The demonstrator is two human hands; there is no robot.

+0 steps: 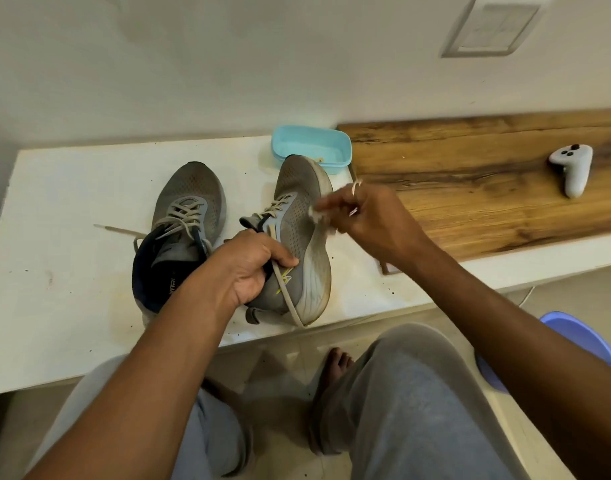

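Shoe (297, 216): grey mesh trainer with a pale, soiled sole, tipped onto its side so the sole edge faces right; toe points away toward the wall, heel sits near the front edge of the worktop (72, 237).
Lace (290, 299): loose, trailing from under the thumb down over the heel end of the shoe.
Left hand (252, 268): grips the shoe at the collar, fingers curled into the opening, thumb laid across the outer side.
Right hand (370, 220): raised just beside the sole edge near mid-shoe; fingers drawn together, pinching a small whitish thing (316, 213). Motion blur here; cannot tell what the thing is.
Second shoe (183, 220): matching trainer, upright on the worktop just left of the held one, laced, one lace end lying out to the left.
Blue tub (311, 143): shallow, open, behind the toe of the held shoe, against the wall.
Wooden board (470, 188): lies on the right half of the worktop, its near corner under the right wrist.
Controller (572, 168): white, on the board, well apart from the shoes.
Below the worktop: knees in grey trousers, a bare foot (337, 365) on the tiled floor, a purple stool (574, 337) to the right.
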